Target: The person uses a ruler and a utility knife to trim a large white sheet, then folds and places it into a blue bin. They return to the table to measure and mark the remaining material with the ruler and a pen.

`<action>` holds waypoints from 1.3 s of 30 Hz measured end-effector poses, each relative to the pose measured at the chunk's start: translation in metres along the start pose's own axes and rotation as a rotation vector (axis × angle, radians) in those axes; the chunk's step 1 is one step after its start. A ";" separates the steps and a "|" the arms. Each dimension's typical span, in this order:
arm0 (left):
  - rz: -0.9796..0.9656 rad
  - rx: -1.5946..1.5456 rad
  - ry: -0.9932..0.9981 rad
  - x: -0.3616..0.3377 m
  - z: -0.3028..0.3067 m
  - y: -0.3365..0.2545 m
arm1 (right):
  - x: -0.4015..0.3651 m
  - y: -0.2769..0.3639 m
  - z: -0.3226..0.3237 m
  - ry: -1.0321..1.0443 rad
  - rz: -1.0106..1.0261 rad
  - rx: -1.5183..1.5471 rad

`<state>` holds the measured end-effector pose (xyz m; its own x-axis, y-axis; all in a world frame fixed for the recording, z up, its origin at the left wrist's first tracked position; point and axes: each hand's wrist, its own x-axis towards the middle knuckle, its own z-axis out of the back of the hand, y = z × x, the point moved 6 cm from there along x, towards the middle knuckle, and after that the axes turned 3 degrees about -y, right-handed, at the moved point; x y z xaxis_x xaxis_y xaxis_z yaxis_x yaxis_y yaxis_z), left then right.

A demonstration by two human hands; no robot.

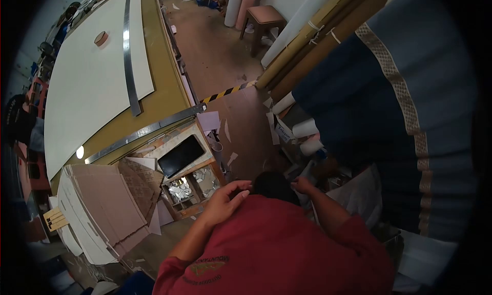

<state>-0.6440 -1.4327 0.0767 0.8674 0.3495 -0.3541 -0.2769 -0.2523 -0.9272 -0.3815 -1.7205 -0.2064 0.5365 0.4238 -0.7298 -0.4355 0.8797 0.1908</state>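
My own red shirt (287, 238), with a printed logo on the chest, fills the lower middle; beyond its hem shows a dark rounded patch of clothing (277, 185). At the left side of my waist, my left hand (230, 196) has its fingers bent in toward the dark cloth and its thumb beside the shirt. My right hand (306, 185) is at the other side with curled fingers, tips right at the dark cloth's edge. What either hand pinches is hidden. Left of my left hand, a black phone (181, 155) lies on a small wooden stand (211, 159).
A worktable (146, 49) holds a white sheet (92, 75), metal rulers (129, 64) and a tape roll (101, 38). Cardboard pieces (102, 203) lean at lower left. Black-yellow tape (228, 92) spans the aisle. A blue curtain (353, 105) hangs right; a stool (264, 16) stands far back.
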 end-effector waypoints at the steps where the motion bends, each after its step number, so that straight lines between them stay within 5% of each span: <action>1: 0.020 -0.021 -0.065 0.005 0.005 0.004 | 0.018 0.006 0.012 0.039 0.009 -0.030; 11: 0.184 -0.177 -0.487 0.081 -0.008 -0.013 | 0.185 0.098 0.118 0.007 0.489 0.047; 19: 0.349 0.134 -0.514 0.184 -0.007 -0.056 | 0.264 0.026 0.172 0.033 0.277 0.002; 27: 0.127 0.131 -0.493 0.283 0.016 -0.085 | 0.294 0.026 0.259 0.050 0.264 -0.020; 39: -0.133 0.150 -0.403 0.445 0.163 -0.163 | 0.391 0.171 0.392 -0.082 0.300 -0.086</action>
<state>-0.2804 -1.0890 0.0505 0.6773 0.7015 -0.2219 -0.2564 -0.0576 -0.9649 0.0375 -1.3195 -0.2017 0.4298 0.6807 -0.5932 -0.6405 0.6929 0.3310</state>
